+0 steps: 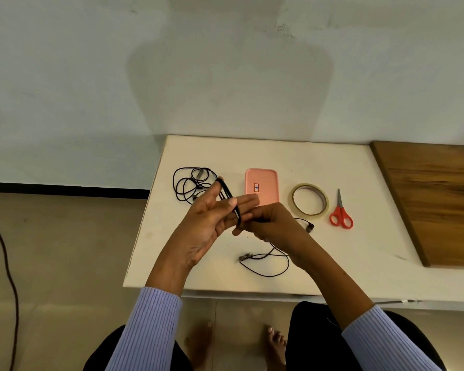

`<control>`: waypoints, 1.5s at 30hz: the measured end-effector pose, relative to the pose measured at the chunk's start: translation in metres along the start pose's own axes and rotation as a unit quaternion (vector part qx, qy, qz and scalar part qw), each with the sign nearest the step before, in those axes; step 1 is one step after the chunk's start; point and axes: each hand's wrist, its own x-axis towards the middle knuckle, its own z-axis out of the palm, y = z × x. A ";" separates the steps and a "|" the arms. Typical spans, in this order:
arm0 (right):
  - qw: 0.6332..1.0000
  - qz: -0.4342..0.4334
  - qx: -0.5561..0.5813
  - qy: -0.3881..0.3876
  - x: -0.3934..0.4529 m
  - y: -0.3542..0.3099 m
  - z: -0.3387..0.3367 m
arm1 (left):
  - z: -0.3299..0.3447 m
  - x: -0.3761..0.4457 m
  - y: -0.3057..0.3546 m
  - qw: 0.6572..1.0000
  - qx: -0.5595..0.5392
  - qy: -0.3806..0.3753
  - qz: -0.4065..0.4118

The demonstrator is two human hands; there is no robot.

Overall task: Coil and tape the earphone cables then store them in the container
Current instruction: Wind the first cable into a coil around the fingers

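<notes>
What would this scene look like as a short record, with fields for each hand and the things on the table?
left hand: open left hand, fingers straight, black earphone cable looped round them
right hand: right hand pinches the same cable's loose run
loose end: trails onto the white table, earbud near the tape
second cable: tangled black earphone cable, uncoiled, far left
container: pink rectangular plastic box, lid on
tape: roll of clear tape, flat, right of box
scissors: red-handled scissors, rightmost, untouched

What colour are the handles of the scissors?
Red-orange, seen in the head view: scissors lying right of the tape roll.
</notes>
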 end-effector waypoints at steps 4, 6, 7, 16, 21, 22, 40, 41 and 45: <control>0.991 -0.067 -0.110 0.034 0.005 0.003 0.002 | -0.001 0.004 -0.002 0.995 0.032 0.084 0.033; 0.969 -0.087 -0.223 0.053 0.006 0.007 0.005 | -0.001 0.004 -0.005 0.987 0.108 0.112 0.030; 0.952 -0.097 -0.282 0.061 0.006 0.007 0.006 | 0.000 0.004 -0.007 0.979 0.165 0.117 0.027; 0.862 -0.288 -0.399 0.124 0.003 0.010 -0.012 | -0.003 -0.003 -0.011 0.914 0.397 0.009 -0.078; 0.884 -0.292 -0.313 0.188 0.002 0.008 -0.025 | -0.004 -0.011 -0.004 0.947 0.262 -0.087 -0.167; 0.890 -0.287 -0.291 0.202 0.003 0.008 -0.026 | -0.004 -0.012 -0.003 0.947 0.245 -0.107 -0.177; 0.946 -0.187 -0.117 0.239 0.006 0.007 -0.021 | -0.005 -0.016 0.003 0.935 0.149 -0.262 -0.186; 0.949 -0.181 -0.103 0.235 0.006 0.006 -0.021 | -0.005 -0.016 0.005 0.936 0.141 -0.270 -0.179; 0.980 -0.110 -0.006 0.167 0.002 -0.002 -0.024 | -0.003 -0.017 0.009 0.945 0.105 -0.284 -0.125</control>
